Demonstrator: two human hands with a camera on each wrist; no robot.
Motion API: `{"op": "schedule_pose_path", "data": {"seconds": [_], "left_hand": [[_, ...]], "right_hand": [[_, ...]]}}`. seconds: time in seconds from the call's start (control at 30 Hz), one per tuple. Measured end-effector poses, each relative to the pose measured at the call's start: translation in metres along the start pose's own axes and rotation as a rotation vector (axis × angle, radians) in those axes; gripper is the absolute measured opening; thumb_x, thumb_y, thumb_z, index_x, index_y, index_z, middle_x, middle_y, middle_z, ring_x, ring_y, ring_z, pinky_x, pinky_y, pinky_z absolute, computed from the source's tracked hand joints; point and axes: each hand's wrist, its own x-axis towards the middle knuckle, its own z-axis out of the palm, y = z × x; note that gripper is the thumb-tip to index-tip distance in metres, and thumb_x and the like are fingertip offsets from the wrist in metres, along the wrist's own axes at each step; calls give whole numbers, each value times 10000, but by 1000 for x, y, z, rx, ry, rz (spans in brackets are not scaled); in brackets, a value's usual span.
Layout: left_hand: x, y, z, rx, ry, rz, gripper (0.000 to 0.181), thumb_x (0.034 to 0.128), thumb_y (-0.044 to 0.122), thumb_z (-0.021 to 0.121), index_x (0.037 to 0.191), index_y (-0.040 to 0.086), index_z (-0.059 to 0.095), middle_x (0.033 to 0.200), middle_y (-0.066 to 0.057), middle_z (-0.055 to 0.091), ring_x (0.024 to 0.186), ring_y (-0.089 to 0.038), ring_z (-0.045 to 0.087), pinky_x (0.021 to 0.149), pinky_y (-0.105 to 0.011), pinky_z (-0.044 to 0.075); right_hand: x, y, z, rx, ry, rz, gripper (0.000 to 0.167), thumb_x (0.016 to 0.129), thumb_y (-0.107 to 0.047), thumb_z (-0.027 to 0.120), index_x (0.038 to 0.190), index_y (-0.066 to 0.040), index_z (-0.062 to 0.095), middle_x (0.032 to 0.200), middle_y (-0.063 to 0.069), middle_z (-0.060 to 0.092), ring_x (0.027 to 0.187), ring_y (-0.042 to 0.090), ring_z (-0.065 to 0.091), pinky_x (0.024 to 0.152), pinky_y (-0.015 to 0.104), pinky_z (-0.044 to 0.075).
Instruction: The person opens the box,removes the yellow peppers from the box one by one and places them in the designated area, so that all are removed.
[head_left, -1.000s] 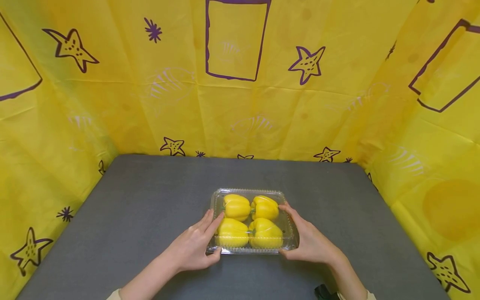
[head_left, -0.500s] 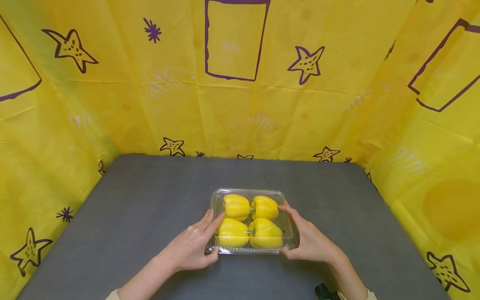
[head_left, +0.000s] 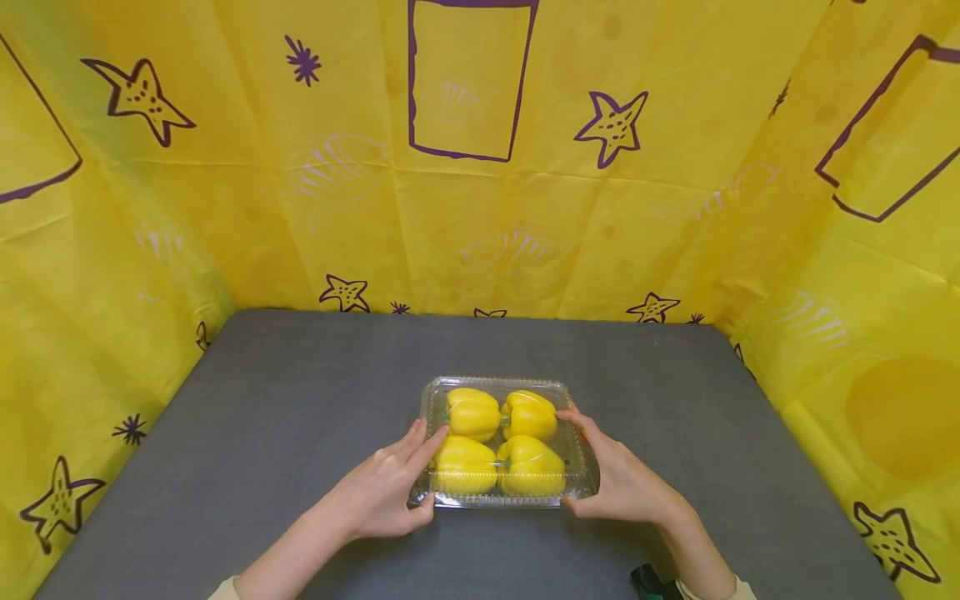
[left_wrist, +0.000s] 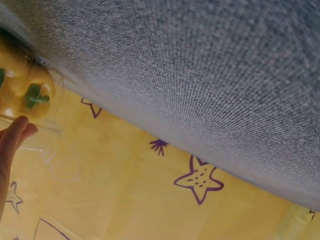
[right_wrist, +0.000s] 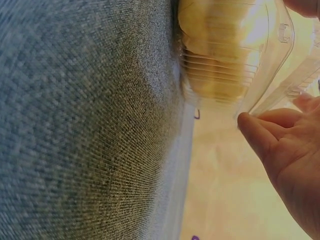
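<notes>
A clear plastic clamshell container [head_left: 495, 502] lies flat on the table, with several yellow bell peppers [head_left: 473, 415] inside. My left hand [head_left: 384, 492] grips its left side, fingers along the edge and thumb at the front corner. On the opposite side, my right hand [head_left: 630, 485] holds the right edge, its thumb at the front right corner. In the right wrist view, the thumb and fingers pinch the rim of the clear plastic [right_wrist: 272, 55], and a gap shows between the two plastic rims there. The left wrist view catches green pepper stems [left_wrist: 36, 96] through the plastic.
The dark grey table [head_left: 315, 367] surrounds the container. Yellow cloth [head_left: 480, 208] with purple starfish drawings hangs behind and on both sides. A black strap or device [head_left: 648, 583] sits by my right wrist.
My left thumb has slid slightly left along the container's front corner. Otherwise the hands and the container hold almost the same place.
</notes>
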Motion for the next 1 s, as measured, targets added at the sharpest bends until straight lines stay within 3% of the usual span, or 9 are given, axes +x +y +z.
{"op": "schedule_pose_path", "data": {"seconds": [0.4,1.0], "left_hand": [[-1,-3,0,-27,15,33,833,722,208,728,1445,-40,397,1353,-402,434,1166,-444,555,832,-465,545],[-1,-4,-1,-48,7,36,813,704,133,693,1441,-47,400,1340,-415,434,1086,-445,602,799,-447,559]], "right_hand": [[-1,1,0,19,-7,-10,1039,645,-155,874,1500,-170,285,1583,167,228,1353,271,408,1014,507,414],[-1,2,0,23,-5,-23,1022,647,-152,875,1489,-164,295,1571,186,252,1352,280,412,1016,490,417]]}}
